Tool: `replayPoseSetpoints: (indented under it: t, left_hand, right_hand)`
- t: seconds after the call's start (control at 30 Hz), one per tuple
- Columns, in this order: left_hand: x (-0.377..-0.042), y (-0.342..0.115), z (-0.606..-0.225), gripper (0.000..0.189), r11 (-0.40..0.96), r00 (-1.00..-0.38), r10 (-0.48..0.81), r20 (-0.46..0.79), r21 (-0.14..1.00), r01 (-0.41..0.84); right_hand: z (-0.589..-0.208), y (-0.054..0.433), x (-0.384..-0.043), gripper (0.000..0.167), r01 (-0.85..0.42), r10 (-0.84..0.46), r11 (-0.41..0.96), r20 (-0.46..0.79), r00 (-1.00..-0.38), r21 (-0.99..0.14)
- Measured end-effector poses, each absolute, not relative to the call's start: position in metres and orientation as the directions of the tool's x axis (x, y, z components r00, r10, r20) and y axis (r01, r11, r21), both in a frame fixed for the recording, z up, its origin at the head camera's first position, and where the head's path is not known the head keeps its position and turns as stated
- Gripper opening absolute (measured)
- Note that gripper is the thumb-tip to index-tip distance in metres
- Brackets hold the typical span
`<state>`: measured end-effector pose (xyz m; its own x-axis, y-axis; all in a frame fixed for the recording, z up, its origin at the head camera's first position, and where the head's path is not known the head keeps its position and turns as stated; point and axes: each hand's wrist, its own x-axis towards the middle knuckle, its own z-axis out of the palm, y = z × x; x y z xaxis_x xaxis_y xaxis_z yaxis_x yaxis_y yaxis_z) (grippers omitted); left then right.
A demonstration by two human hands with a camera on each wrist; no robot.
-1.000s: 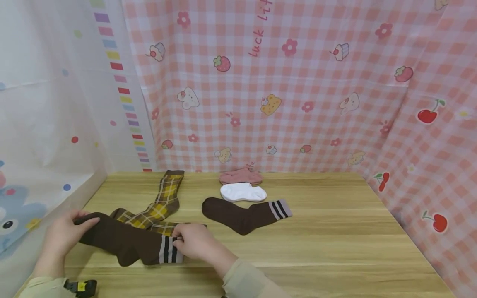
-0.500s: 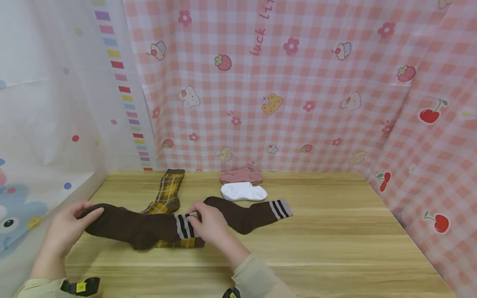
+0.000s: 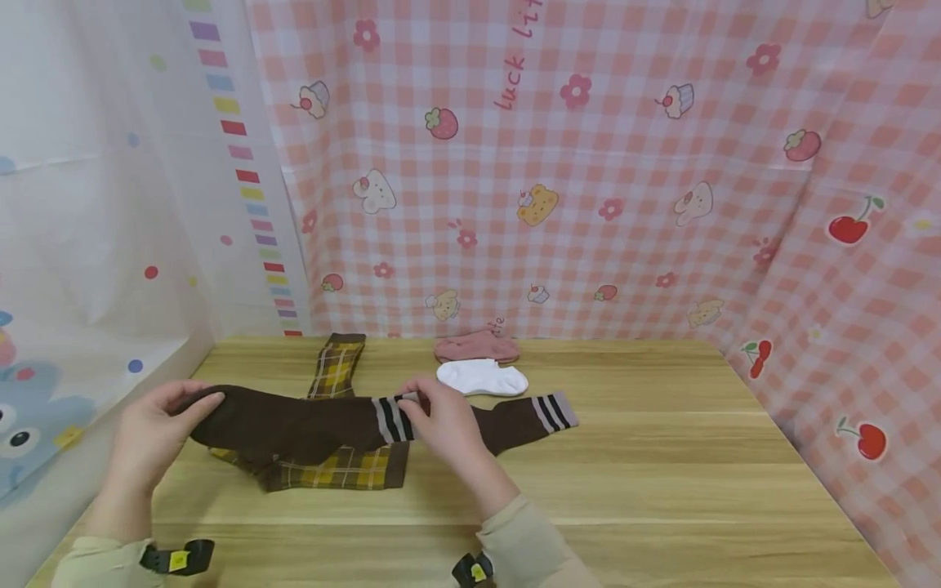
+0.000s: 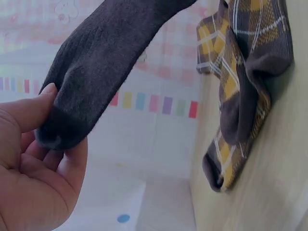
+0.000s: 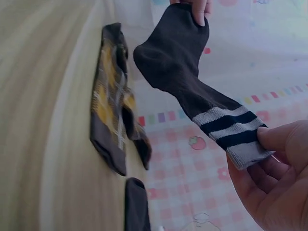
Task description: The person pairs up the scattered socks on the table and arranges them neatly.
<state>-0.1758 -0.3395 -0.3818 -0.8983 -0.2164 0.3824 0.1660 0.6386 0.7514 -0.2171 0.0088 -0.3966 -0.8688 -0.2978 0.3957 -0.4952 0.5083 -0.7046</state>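
Note:
A dark brown sock [image 3: 294,420] with a grey-and-black striped cuff is stretched level between both hands, raised off the table. My left hand [image 3: 150,437] pinches its toe between thumb and fingers, as the left wrist view also shows with the toe [image 4: 62,127]. At the other end, my right hand [image 3: 452,425] pinches the striped cuff [image 5: 233,130]. Beneath and behind the held sock lie two yellow-and-brown plaid socks [image 3: 338,472], partly covered by it in the head view. A matching brown striped sock [image 3: 518,418] lies to the right, its toe end hidden behind my right hand.
A white ankle sock [image 3: 481,378] and pink socks [image 3: 476,348] lie at the back of the wooden table [image 3: 662,474]. Pink checked cloth [image 3: 559,163] hangs behind the table and along its right; a pale printed sheet [image 3: 88,229] hangs at the left.
Both hands have lifted the brown sock and carried it rightward and away from the table's front. More of the front plaid sock now shows below it.

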Motion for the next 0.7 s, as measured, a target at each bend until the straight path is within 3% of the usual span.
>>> replayPoseSetpoints:
  t: [0.4, 0.7]
  left_hand:
    - [-0.183, -0.311, -0.369, 0.025, 0.622, -0.863, -0.191, 0.469, 0.738, 0.263]
    - [-0.19, -0.286, -0.359, 0.018, 0.516, -0.829, -0.202, 0.521, 0.776, 0.362]
  right_hand:
    - [-0.382, 0.032, -0.221, 0.009, -0.605, -0.227, 0.473, 0.575, -0.786, -0.641]
    - [-0.372, 0.05, -0.224, 0.01, -0.62, -0.14, 0.413, 0.626, -0.767, -0.667]
